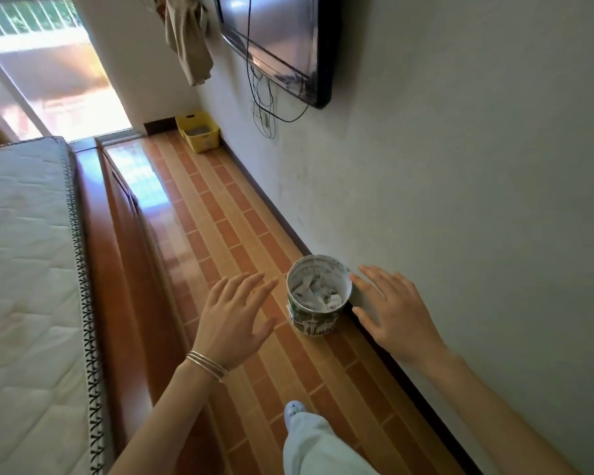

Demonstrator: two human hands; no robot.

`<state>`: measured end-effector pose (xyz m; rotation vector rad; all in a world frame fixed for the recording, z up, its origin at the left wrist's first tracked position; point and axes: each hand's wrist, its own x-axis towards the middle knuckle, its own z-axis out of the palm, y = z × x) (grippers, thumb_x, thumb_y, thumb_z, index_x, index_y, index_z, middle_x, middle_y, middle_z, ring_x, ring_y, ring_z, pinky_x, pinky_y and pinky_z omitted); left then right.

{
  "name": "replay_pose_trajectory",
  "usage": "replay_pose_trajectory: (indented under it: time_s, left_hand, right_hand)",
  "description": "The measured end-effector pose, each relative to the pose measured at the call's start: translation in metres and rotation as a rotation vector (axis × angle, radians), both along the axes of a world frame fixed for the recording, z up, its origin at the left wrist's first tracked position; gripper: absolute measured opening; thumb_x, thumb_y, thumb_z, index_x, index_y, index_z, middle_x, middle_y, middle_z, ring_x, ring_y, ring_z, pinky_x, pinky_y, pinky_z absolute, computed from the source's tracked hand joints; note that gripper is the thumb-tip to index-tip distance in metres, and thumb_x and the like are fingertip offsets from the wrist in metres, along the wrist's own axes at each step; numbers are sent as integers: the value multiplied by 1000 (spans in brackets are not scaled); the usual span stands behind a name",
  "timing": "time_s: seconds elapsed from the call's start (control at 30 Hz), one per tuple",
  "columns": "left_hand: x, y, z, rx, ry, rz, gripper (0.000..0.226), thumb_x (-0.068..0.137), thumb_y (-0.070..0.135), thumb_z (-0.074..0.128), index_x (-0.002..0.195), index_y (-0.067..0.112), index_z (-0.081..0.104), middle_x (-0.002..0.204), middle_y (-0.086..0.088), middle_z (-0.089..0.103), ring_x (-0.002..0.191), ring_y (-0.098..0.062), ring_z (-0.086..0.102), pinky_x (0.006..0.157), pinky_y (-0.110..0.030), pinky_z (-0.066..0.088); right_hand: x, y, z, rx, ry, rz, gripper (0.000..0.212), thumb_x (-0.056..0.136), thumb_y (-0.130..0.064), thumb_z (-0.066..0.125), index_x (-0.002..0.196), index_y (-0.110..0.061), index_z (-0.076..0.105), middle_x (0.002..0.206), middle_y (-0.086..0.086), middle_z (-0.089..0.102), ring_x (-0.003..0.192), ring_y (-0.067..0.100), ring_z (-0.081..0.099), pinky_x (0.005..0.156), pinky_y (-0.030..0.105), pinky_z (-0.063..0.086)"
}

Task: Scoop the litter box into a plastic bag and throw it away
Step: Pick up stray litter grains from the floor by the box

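Head view: left hand (234, 313) and right hand (391, 313) hover near, each grip spread, holding nothing. Yellow plastic litter box (204, 142) sits far along the white wall (460, 166); best step past the round paper-filled bin (318, 315) first.

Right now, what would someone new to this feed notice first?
The left hand and right hand reach forward, open and empty, on either side of a round bin of crumpled paper on the floor by the wall. Far down that wall, near the bright doorway, sits the yellow litter box. A mattress fills the left side.
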<state>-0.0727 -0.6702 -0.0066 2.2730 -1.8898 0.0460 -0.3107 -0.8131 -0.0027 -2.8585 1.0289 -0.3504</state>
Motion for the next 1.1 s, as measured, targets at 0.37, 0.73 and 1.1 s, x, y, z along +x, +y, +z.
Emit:
replay_pose_trajectory:
  time_s: [0.37,0.73,1.1]
  left_hand:
    - [87,-99,19,-36,-25,110,57,85,55,36,133,27,47,132,0,54,123,-24,49,102,-50,38]
    - [178,-122,0,-24,7,217,55,82,53,38,128,26,54,128,1,57,119,-23,53,99,-48,41]
    - [363,-167,19,-30,-60,184,51,84,55,37,122,28,58,123,2,60,117,-23,54,99,-49,41]
  right_hand:
    - [117,-122,16,4,2,167,55,88,-45,35,136,-21,43,139,4,48,128,22,45,105,46,32]
    - [232,-155,2,26,-36,270,52,91,-47,34,137,-23,38,142,2,44,131,19,41,106,48,36]
    - [423,-191,17,-51,-22,280,49,90,-45,37,134,-25,42,138,-1,48,131,18,42,107,43,32]
